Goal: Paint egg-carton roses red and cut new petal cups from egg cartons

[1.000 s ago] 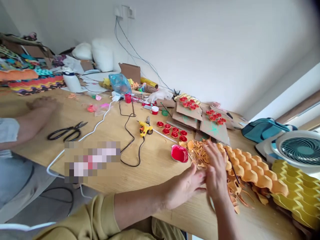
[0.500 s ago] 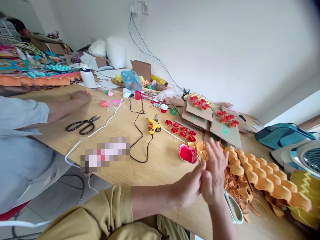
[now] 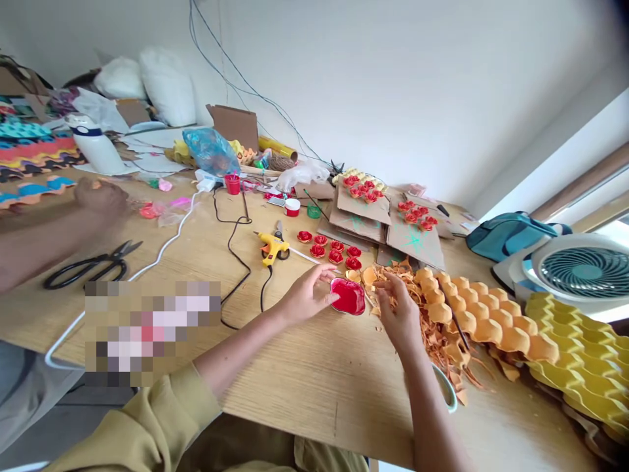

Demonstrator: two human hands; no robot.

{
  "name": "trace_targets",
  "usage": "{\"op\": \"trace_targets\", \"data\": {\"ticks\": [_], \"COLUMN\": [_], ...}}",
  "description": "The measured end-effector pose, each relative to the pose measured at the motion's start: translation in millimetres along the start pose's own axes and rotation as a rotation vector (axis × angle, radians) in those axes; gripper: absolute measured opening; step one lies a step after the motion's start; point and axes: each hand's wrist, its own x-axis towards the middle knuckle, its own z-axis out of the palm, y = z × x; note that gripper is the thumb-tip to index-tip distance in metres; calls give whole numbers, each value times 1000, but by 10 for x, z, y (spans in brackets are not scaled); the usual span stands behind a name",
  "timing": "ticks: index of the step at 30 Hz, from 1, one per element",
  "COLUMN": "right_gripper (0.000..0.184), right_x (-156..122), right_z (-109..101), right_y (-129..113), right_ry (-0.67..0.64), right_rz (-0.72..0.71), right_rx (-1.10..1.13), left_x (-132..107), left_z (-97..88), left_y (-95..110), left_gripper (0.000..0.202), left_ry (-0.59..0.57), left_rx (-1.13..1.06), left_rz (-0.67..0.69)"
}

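Left hand [image 3: 307,296] touches the red paint dish [image 3: 348,296] lying between the hands, which are apart. Right hand [image 3: 400,313] curls over orange egg-carton scraps [image 3: 442,341]. Whether either hand grips anything is unclear.

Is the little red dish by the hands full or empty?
The dish looks full: shiny red, likely paint, covers its inside up to the pale rim. The left hand touches its edge. Depth: cannot tell.

Craft workroom: glue gun [image 3: 272,247], scissors [image 3: 86,266]
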Motion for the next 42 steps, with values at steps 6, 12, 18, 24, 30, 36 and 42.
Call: {"op": "trace_targets", "data": {"ticks": [6,12,18,24,30,36,42], "right_gripper": [65,66,64,62,58,59,61], "right_x": [-134,-201,-226,-237,-248,-264,-278], "right_z": [138,228,304,327,338,351,353], "right_y": [182,157,194,199,149,54,-15], "right_ry": [-201,-318,-323,-307,-327,-350,-393], "right_rz": [-7,47,62,53,49,80,108], "right_rx": [-25,-8,40,45,74,154,223], "left_x": [-52,99,229,206,206,232,312], "left_z": [113,158,244,279,268,186,104], "left_y": [-342,-350,-442,-543,-497,-292,-82], "left_gripper": [110,127,135,131,131,116,104], "left_ry": [-92,-194,-247,-234,-261,-320,-475], "left_rx": [285,371,327,233,310,444,616], "left_rz": [118,76,58,69,86,64,38]}}
